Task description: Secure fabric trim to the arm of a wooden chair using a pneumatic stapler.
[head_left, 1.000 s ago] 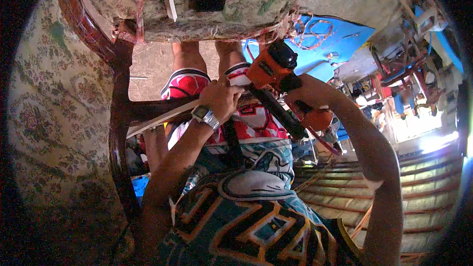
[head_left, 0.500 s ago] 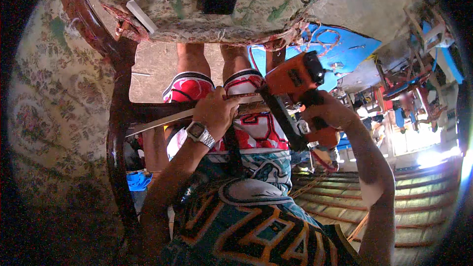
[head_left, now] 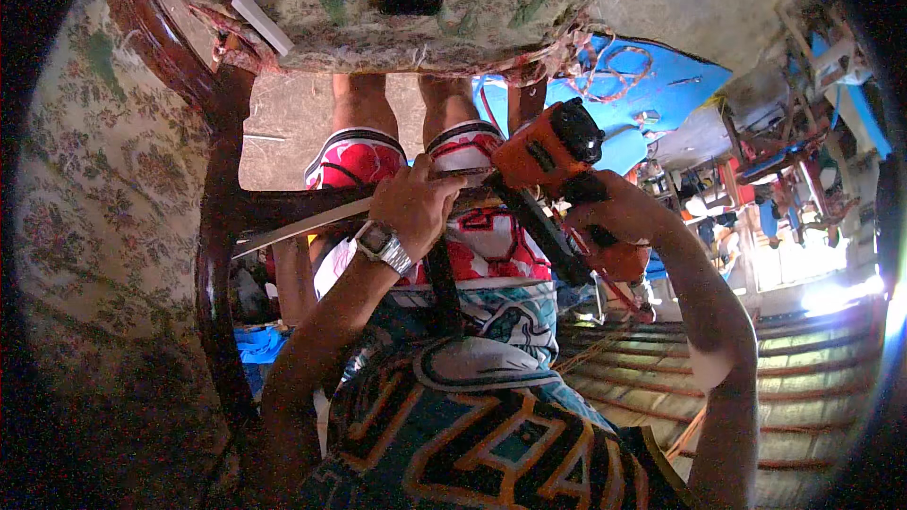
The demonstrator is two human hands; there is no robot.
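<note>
Head view: a pale strip (head_left: pixel 312 224), slanting across a dark wooden rail (head_left: pixel 283 207), is held by the left grip (head_left: pixel 411 212), apparently for steadiness, while an orange power tool (head_left: pixel 535 153) (nose toward the rail) is clasped in the right grip (head_left: pixel 619 211).

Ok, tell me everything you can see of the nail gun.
The nail gun has an orange, plastic-looking body, a glossy black cap and a long, straight black bar. The right hand holds it, tilted, by the handle. Its nose end is near the pale strip; whether they touch is unclear.
</note>
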